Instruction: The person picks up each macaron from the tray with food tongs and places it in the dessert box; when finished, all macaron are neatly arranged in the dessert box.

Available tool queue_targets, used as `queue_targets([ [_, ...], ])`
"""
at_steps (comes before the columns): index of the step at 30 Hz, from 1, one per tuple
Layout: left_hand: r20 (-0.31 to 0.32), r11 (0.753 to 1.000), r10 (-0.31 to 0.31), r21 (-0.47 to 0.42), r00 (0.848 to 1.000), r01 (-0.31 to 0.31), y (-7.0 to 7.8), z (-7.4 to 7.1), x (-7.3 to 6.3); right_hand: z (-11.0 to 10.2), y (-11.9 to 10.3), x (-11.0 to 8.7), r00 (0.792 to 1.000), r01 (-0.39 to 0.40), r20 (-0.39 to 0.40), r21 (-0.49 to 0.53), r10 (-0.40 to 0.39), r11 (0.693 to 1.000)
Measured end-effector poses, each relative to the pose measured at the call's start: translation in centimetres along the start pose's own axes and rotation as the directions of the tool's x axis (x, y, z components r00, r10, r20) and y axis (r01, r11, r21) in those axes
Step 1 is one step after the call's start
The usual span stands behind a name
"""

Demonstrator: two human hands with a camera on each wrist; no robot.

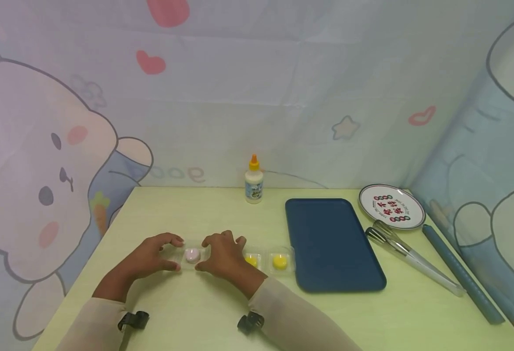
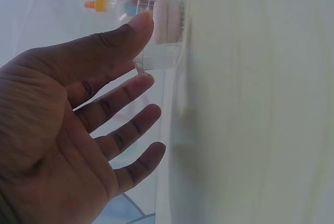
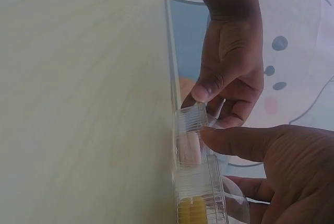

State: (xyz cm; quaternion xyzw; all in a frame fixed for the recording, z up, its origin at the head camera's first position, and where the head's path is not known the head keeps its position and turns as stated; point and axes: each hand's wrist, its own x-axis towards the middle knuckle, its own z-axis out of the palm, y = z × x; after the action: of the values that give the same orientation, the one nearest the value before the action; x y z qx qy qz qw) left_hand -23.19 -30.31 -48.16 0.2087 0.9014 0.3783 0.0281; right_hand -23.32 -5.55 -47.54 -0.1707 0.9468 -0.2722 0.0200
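Note:
A clear plastic box [image 1: 185, 258] with a pink macaron [image 1: 192, 255] in it rests on the table between the two hands. My left hand [image 1: 153, 256] holds its left end, thumb on the near side; in the left wrist view the other fingers are spread. My right hand [image 1: 223, 253] grips the same box's right end, its thumb on the near edge in the right wrist view. Just right of it, partly behind the wrist, is a clear box with a yellow macaron [image 1: 251, 260]. Another yellow macaron [image 1: 280, 262] sits in a clear box beside the tray.
A dark blue tray [image 1: 335, 243] lies right of the boxes. Farther right are a white plate [image 1: 391, 207], a whisk and tongs-like utensil [image 1: 408, 253], and a blue-grey rod [image 1: 463, 273]. A glue-type bottle [image 1: 254, 185] with an orange tip stands at the table's back edge.

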Motion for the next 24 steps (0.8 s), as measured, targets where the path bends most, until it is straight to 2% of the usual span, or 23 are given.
queue_targets([
  [11,0.000,1.000,0.002,-0.017,1.000,-0.002,0.55,0.32,0.55,-0.15,0.16,0.01,0.999,-0.033,-0.020,-0.037,0.032,0.999],
  [19,0.011,1.000,0.006,-0.009,1.000,-0.006,0.53,0.21,0.61,-0.32,-0.11,-0.20,1.000,-0.018,-0.011,-0.043,0.017,0.999],
  [24,0.015,1.000,-0.009,0.006,1.000,0.009,0.30,0.01,0.19,-0.61,0.09,-0.67,1.000,0.002,-0.004,-0.060,-0.002,0.998],
])
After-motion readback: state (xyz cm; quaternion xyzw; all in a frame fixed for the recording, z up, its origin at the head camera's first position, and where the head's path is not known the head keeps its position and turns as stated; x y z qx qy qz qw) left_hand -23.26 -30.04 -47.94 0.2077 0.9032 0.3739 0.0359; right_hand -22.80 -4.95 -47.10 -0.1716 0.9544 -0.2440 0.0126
